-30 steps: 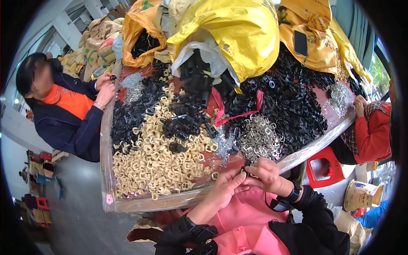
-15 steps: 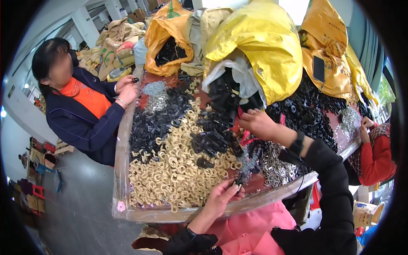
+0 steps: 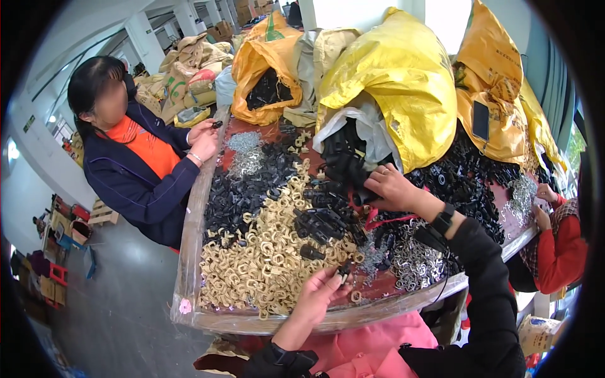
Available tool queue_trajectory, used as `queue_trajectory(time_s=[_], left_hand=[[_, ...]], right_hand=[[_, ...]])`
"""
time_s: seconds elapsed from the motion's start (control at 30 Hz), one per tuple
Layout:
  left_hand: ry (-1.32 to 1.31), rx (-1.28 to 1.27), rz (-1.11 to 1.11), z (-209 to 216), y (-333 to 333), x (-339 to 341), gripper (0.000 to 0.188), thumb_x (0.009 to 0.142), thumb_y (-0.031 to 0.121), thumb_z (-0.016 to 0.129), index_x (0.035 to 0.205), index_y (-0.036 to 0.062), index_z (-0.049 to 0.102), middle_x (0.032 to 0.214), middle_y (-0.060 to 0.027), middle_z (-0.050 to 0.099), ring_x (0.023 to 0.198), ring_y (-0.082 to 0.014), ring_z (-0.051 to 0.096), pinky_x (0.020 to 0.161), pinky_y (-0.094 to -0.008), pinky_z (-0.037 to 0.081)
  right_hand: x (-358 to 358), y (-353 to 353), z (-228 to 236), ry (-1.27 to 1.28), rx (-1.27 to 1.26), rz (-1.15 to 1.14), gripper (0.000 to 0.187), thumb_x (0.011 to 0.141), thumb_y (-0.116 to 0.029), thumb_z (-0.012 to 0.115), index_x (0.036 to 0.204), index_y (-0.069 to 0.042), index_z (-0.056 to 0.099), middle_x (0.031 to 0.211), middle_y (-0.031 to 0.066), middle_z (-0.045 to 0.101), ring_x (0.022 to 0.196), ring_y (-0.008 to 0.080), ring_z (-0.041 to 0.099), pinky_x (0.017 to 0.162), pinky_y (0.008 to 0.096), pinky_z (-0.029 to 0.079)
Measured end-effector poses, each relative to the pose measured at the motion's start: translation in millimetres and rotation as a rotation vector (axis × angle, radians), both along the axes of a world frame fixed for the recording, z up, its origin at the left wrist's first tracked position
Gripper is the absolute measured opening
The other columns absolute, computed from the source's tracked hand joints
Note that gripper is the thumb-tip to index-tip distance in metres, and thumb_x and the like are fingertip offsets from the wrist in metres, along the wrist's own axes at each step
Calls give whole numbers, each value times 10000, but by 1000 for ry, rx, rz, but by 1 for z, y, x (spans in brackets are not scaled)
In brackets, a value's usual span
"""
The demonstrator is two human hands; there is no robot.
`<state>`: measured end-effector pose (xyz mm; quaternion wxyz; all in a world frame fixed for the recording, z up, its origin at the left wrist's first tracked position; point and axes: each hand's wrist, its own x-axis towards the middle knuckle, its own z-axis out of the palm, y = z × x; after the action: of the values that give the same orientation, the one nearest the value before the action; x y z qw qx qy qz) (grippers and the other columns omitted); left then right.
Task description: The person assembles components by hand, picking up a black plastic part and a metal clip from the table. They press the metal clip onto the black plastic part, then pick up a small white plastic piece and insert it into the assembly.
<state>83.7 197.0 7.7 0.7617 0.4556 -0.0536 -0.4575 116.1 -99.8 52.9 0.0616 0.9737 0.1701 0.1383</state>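
Above the near part of the table, my left hand (image 3: 320,295) pinches a small black plastic part (image 3: 343,269) between thumb and fingers. It is beside a heap of beige open-ring pieces (image 3: 252,271). My right hand (image 3: 400,192) reaches forward to the black plastic parts (image 3: 343,151) that spill from a yellow sack (image 3: 403,82). Its fingers are curled together, and whatever is at the fingertips is hidden. Under the right wrist lie a pink strip (image 3: 394,218) and silver metal hooks (image 3: 416,255). Small grey metal pieces (image 3: 373,253) lie between my hands.
Wrapped edging (image 3: 252,322) borders the red table. Orange sacks (image 3: 268,75) stand at the back, one with a phone (image 3: 480,121) on it. A co-worker (image 3: 142,151) at the left holds a small black part; another co-worker's hands (image 3: 543,205) are at the right.
The view has shifted, so the table appears further right. My left hand has moved left over the beige pieces with the black part. My right hand stays near the sack's mouth.
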Motion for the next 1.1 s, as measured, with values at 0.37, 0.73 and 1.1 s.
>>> queue_trajectory(time_s=[0.37,0.73,1.1], left_hand=[[-65,-76,-59,28,-22,-12,321,820,86,556,1116,-16,486,816,-49,573,644,-99,532,551,-206,441],[-447,177,-230,32,-29,-40,336,780,81,615,1079,-38,521,764,-43,580,608,-72,519,560,-197,437],[-272,160,-247,12,-24,-30,379,781,86,615,1119,-40,497,812,-63,588,658,-87,542,625,-211,467]], right_hand=[[-135,38,25,171,648,205,385,608,-284,718,873,-48,567,765,88,511,742,267,501,679,350,389],[-166,64,0,257,971,131,396,643,-295,705,880,-16,554,781,115,518,730,287,518,649,352,422],[-172,90,-18,244,1079,-31,398,696,-293,685,933,-16,525,864,126,519,763,274,528,665,338,446]])
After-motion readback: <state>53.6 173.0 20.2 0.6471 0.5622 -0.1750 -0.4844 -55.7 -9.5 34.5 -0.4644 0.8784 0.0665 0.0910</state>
